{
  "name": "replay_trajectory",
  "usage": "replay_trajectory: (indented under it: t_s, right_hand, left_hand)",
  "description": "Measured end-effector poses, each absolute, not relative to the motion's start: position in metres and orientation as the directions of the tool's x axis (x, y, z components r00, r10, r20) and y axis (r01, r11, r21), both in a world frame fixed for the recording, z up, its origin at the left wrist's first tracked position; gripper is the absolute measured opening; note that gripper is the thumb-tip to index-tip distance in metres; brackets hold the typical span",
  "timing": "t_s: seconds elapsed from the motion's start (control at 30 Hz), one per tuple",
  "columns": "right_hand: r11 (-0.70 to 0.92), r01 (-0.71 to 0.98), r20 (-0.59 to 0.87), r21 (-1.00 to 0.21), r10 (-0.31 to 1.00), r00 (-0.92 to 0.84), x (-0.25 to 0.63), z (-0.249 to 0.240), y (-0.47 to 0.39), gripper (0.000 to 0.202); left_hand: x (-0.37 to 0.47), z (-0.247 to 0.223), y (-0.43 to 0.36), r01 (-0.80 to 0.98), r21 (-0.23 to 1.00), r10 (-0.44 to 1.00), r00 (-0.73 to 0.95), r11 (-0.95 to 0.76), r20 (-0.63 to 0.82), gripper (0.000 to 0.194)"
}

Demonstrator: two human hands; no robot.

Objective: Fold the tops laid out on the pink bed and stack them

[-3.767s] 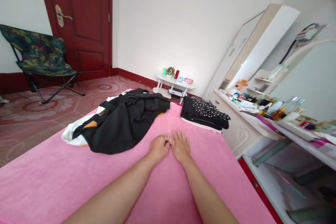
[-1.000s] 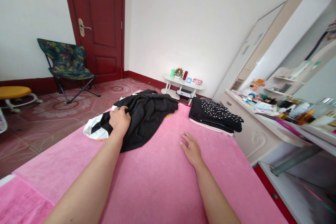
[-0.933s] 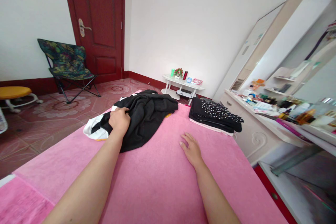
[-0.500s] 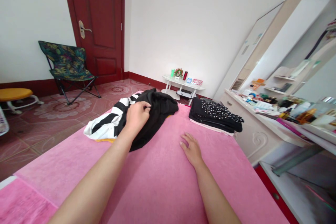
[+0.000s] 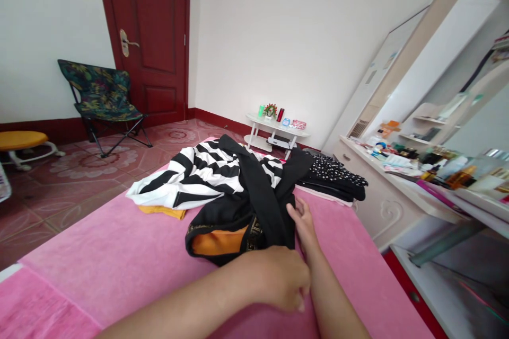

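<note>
A black long-sleeved garment [image 5: 265, 198] with an orange lining and gold trim lies in front of me on the pink bed cover [image 5: 159, 275]. Its long black strips, seemingly sleeves, cross over one another. My left hand [image 5: 280, 278] is closed at the garment's near edge; the cloth between its fingers is mostly hidden. Against the right side of the same garment rests my right hand [image 5: 304, 222], fingers apart. Behind and to the left spreads a black-and-white striped garment [image 5: 207, 167], with a bit of yellow cloth [image 5: 163, 212] showing beneath it.
A stack of folded dark clothes [image 5: 334, 183], dotted cloth on top, sits at the right edge. Beyond it stands a dresser [image 5: 382, 190] crowded with bottles. A small white table [image 5: 274, 124], a camouflage-like folding chair [image 5: 105, 95] and a yellow stool [image 5: 24, 140] stand farther off.
My left hand has brought the black garment toward me and to the right, uncovering the striped one and the orange lining. My right hand has shifted slightly right, to the garment's side.
</note>
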State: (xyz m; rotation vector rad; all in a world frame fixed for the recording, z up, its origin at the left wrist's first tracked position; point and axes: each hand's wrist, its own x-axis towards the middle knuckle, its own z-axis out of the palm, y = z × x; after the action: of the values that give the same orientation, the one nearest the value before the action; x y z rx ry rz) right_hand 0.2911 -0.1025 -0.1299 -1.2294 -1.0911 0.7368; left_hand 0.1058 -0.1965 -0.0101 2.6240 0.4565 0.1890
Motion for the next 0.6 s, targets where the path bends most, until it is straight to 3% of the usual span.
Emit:
replay_trajectory:
  t_s: [0.1, 0.2, 0.27, 0.33, 0.47, 0.6]
  right_hand:
    - [0.260, 0.378, 0.379, -0.889, 0.880, 0.287, 0.289, -0.139, -0.097, 0.077]
    - [0.220, 0.471, 0.386, -0.854, 0.876, 0.290, 0.290, -0.144, -0.095, 0.072]
    - [0.196, 0.468, 0.365, -0.862, 0.880, 0.304, 0.290, -0.144, -0.094, 0.069]
    - [0.181, 0.480, 0.358, -0.858, 0.881, 0.308, 0.289, -0.144, -0.095, 0.065]
    - [0.148, 0.556, 0.364, -0.818, 0.882, 0.301, 0.284, -0.139, -0.098, 0.060]
    - [0.135, 0.695, 0.461, -0.706, 0.833, 0.306, 0.277, -0.127, -0.105, 0.056]
  left_hand:
    - [0.089, 0.005, -0.178, 0.232, 0.516, 0.326, 0.940, -0.825, 0.098, 0.024]
    - [0.075, 0.013, -0.154, 0.493, 0.464, 0.609, 0.782, -0.736, 0.134, 0.023]
    - [0.069, 0.010, -0.137, 0.746, 0.349, 0.822, 0.542, -0.567, 0.178, 0.024]
    - [0.065, 0.000, -0.121, 0.877, 0.292, 0.921, 0.332, -0.381, 0.203, 0.032]
    - [0.063, -0.028, -0.099, 0.868, 0.373, 0.944, 0.293, -0.328, 0.149, 0.061]
    - [0.068, -0.053, -0.089, 0.827, 0.449, 0.939, 0.329, -0.339, 0.103, 0.068]
